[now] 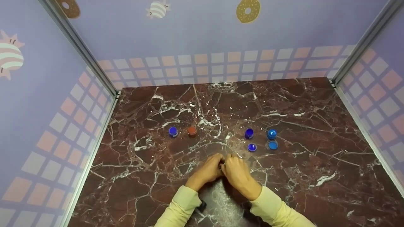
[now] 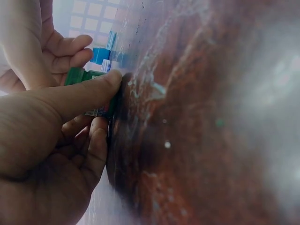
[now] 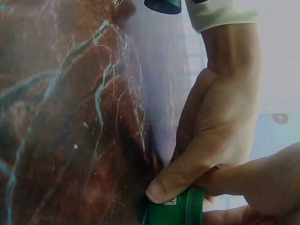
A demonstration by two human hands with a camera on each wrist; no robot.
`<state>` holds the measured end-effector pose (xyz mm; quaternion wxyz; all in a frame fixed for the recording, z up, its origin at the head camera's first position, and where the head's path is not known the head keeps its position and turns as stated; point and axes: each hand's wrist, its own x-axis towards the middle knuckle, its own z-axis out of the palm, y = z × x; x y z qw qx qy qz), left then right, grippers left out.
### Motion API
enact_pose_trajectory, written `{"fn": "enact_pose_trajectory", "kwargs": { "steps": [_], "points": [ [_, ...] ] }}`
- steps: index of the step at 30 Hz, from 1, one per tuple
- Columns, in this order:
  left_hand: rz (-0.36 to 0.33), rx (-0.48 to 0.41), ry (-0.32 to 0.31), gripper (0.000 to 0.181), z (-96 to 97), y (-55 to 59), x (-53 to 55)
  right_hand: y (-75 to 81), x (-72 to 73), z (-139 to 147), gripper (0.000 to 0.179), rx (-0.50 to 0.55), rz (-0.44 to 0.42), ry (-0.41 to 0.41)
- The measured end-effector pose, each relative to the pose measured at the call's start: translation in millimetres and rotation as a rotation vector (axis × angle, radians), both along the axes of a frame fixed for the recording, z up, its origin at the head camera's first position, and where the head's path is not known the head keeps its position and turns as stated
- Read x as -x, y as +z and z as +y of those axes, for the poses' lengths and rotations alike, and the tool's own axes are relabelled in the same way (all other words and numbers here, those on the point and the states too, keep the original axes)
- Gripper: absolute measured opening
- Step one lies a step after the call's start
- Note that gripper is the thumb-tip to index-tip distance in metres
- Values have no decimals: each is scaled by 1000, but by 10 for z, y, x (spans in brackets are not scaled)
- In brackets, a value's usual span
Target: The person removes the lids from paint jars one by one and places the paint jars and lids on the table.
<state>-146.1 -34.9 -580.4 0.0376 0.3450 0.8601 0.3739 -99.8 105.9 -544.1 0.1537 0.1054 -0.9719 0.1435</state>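
Note:
Both hands meet low over the table around a small green jar (image 3: 171,214), which they mostly hide in the head view. My left hand (image 1: 210,168) grips the jar's body, thumb laid along its side close to the tabletop. On the lid end (image 3: 194,206), my right hand (image 1: 238,173) pinches with its fingers. In the left wrist view the jar lies tilted on its side, its lid (image 2: 75,76) pointing toward the right hand (image 2: 70,51), and a printed label shows below the left thumb.
Beyond the hands, a violet-blue jar (image 1: 173,131) and an orange-red jar (image 1: 192,131) stand on the left. On the right are a dark blue jar (image 1: 249,133) with a round blue piece (image 1: 252,147) before it, and a light blue jar (image 1: 272,134) with a similar piece (image 1: 273,145). Patterned walls enclose the marbled table (image 1: 315,126).

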Motion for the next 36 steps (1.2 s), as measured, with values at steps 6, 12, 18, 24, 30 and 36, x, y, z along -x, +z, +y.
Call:
{"fn": "enact_pose_trajectory", "kwargs": {
  "steps": [6, 12, 18, 24, 30, 36],
  "points": [
    [37, 11, -13, 25, 5, 0, 8, 16, 9, 23, 21, 15, 34, 62],
    [46, 28, -13, 24, 6, 7, 13, 39, 20, 59, 19, 63, 19, 140],
    [12, 68, -9, 29, 4, 26, 5, 83, 38, 152, 23, 139, -45, 276],
    [-39, 58, 10, 31, 18, 36, 3, 88, 48, 269, 24, 252, -160, 361],
    [-89, 53, 33, 34, 28, 44, 13, 17, 53, 384, 31, 414, -264, 319],
    [-118, 44, 45, 35, 32, 46, 8, -137, 66, 522, 32, 675, -278, 308]
  ]
}}
